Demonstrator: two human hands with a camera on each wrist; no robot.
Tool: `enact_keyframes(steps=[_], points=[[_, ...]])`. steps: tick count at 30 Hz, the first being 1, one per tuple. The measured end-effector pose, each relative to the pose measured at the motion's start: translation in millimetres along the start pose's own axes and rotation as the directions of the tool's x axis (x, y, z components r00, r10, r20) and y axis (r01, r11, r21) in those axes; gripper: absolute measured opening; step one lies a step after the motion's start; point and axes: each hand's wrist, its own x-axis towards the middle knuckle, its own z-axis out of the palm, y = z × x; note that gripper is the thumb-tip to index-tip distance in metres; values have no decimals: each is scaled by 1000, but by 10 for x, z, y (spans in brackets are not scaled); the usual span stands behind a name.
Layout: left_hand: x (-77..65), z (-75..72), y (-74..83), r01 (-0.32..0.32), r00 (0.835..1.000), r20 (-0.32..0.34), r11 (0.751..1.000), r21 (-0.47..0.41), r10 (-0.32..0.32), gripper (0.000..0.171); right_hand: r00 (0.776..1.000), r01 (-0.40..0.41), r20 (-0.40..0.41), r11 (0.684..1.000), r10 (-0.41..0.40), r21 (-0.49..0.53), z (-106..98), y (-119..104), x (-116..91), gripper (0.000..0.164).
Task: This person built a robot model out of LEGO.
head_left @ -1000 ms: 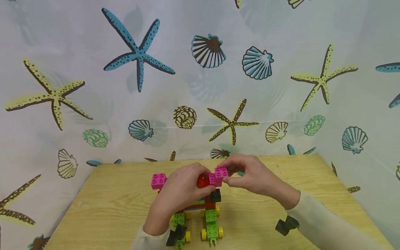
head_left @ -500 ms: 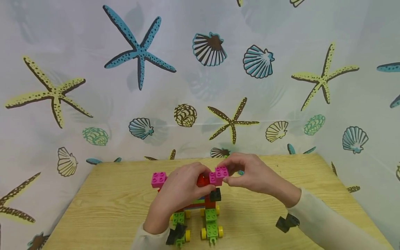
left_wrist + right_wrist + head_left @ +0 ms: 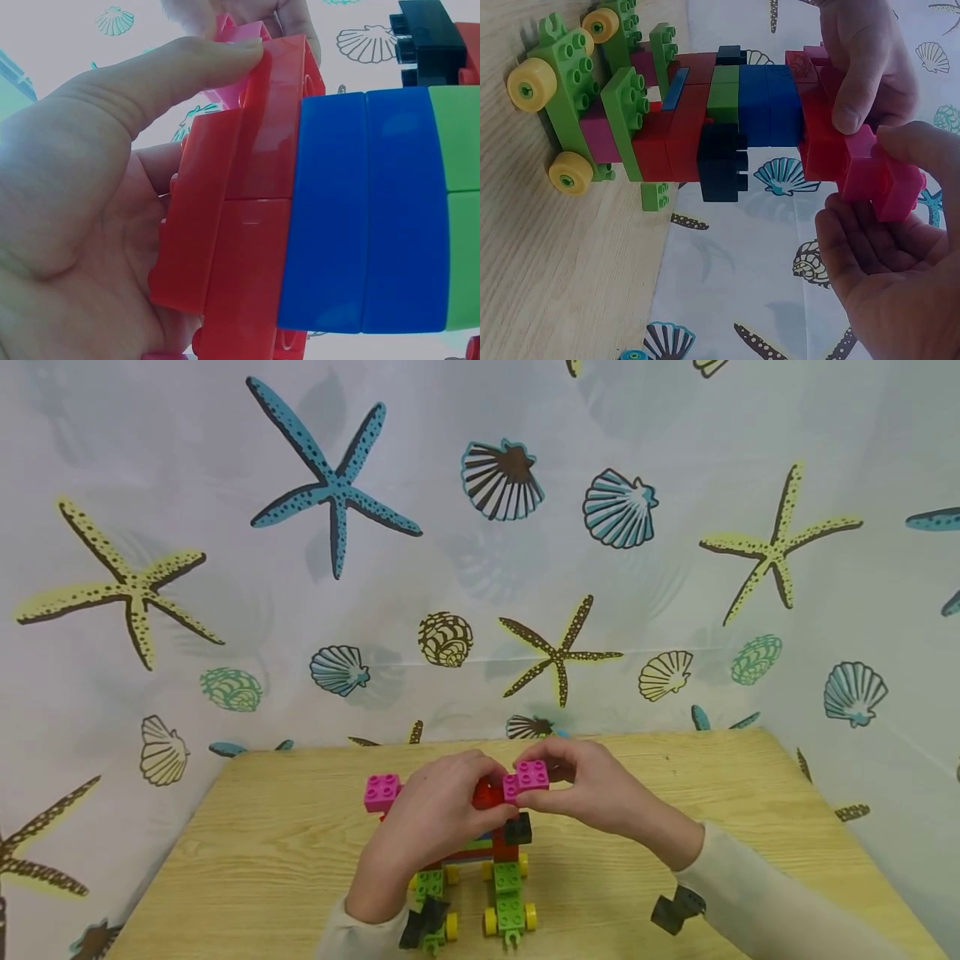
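A toy figure of building blocks stands on the table, on green wheeled bases (image 3: pixel 508 902) with yellow wheels. Its body has blue blocks (image 3: pixel 769 105) and a black block (image 3: pixel 720 165). Across its top runs a row of red blocks (image 3: pixel 251 217), which my left hand (image 3: pixel 438 810) grips from above, thumb along the near side. At the row's right end, two pink blocks (image 3: pixel 896 187) are joined in a step. My right hand (image 3: pixel 596 785) pinches the outer pink block (image 3: pixel 532 774), thumb in front and fingers behind. Another pink block (image 3: pixel 382 792) tops the left end.
The wooden table (image 3: pixel 285 852) ends at a pale curtain (image 3: pixel 480 568) printed with starfish and shells. Black straps (image 3: pixel 677 908) hang at the wrists. A small blue and green piece (image 3: pixel 558 734) shows behind the right hand at the table's back edge.
My right thumb has slid left over the front of the outer pink block, and the right wrist has shifted slightly left. The left hand and the block figure have stayed in place.
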Motion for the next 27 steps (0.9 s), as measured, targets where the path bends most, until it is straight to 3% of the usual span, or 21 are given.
enact_keyframes(steps=[11,15,20,27], points=[[-20,-30,21,21,1000,10,1000,1,-21,24,1000,23,9,999,-23,-27,6,-14,9,32],[-57,-62,84,14,1000,12,995,98,-15,27,1000,17,20,1000,-17,-4,10,-11,3,34],[-143,-146,138,13,1000,-3,968,249,-13,38,1000,2,23,1000,-2,0,27,13,-8,35],[-278,-319,-53,57,998,-27,954,293,-51,46,1000,-19,18,1000,20,-8,33,26,-34,36]])
